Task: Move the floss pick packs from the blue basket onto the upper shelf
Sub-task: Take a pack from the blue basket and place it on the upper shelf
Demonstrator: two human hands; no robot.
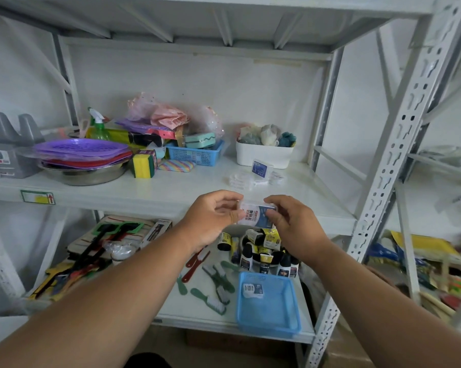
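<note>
Both hands hold one clear floss pick pack [256, 214] with a blue and white label, just in front of the upper shelf [171, 189] edge. My left hand [213, 219] pinches its left side and my right hand [293, 224] pinches its right side. On the lower shelf at the right stands the blue basket [270, 318], with one floss pick pack [253, 290] lying in its far left corner. Several floss pick packs [253, 176] lie on the upper shelf, one of them leaning on a white bin.
The white bin [263, 155] of cloths stands at the back right of the upper shelf. A small blue basket [194, 154], sponges and stacked purple plates [83, 152] fill its left. Small bottles [261, 251] and brushes [213, 285] crowd the lower shelf behind the basket. A perforated upright post [388, 166] stands right.
</note>
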